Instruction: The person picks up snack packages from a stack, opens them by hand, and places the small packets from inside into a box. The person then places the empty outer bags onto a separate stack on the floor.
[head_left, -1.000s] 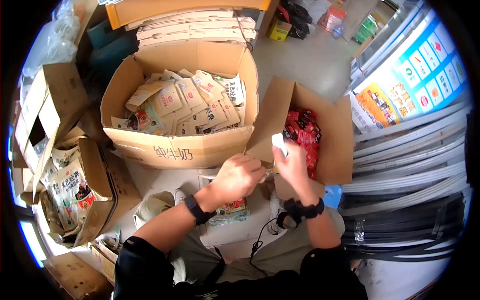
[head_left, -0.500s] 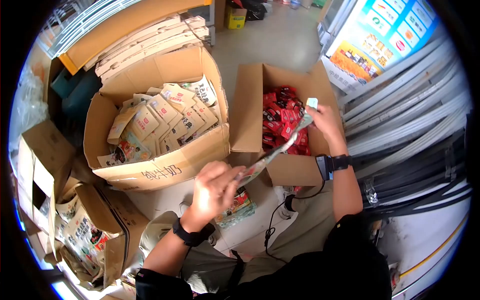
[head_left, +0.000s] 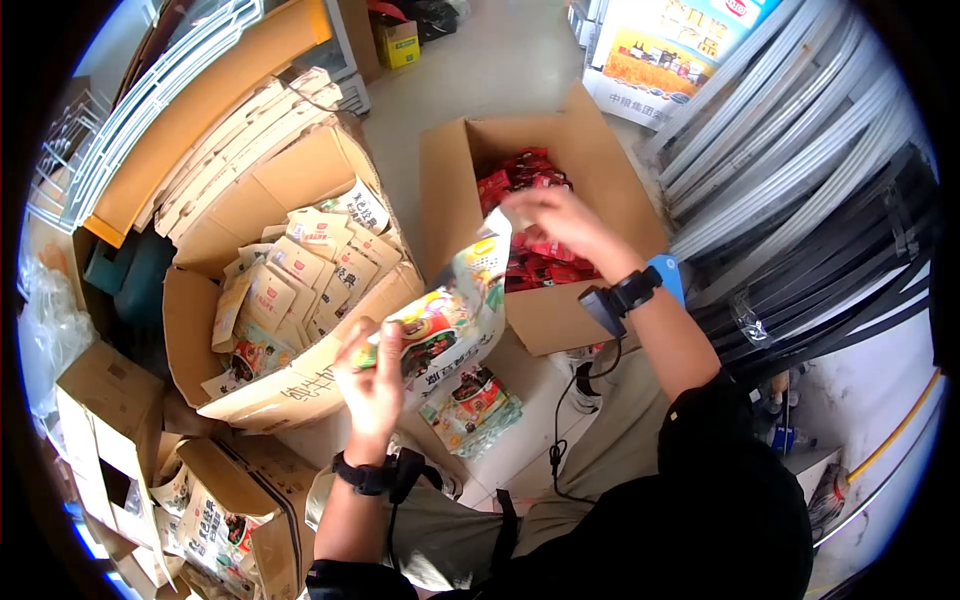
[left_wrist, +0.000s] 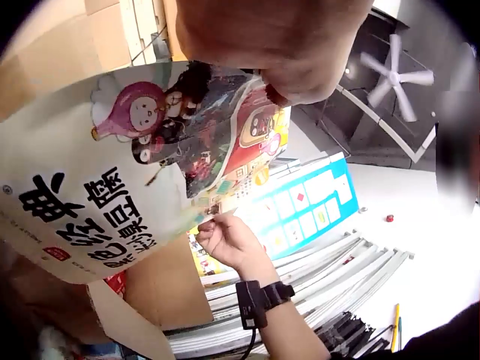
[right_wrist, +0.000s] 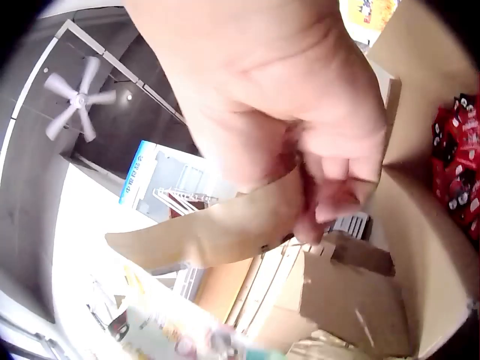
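Note:
A printed food pouch (head_left: 440, 325) is stretched between both hands in the head view. The left hand (head_left: 372, 375) pinches its lower left end, thumb on the printed face. At its upper right end, the right hand (head_left: 560, 225) grips the edge above the box of red packets (head_left: 540, 262). In the left wrist view the pouch (left_wrist: 142, 157) shows dark lettering and a cartoon figure, with the right hand (left_wrist: 231, 241) pinching its far edge. The right wrist view shows the right hand (right_wrist: 277, 97) with fingers curled round the pale pouch edge (right_wrist: 217, 225).
A large carton (head_left: 190, 320) of beige pouches stands at the left. More pouches lie in a lower-left box (head_left: 275, 545). A stack of pouches (head_left: 475, 410) is on the floor between the legs. Pale and black strips (head_left: 800, 190) lie at the right.
The pouch has turned from edge-on to showing its printed face. Both hands have shifted left in the head view, which has itself swung right.

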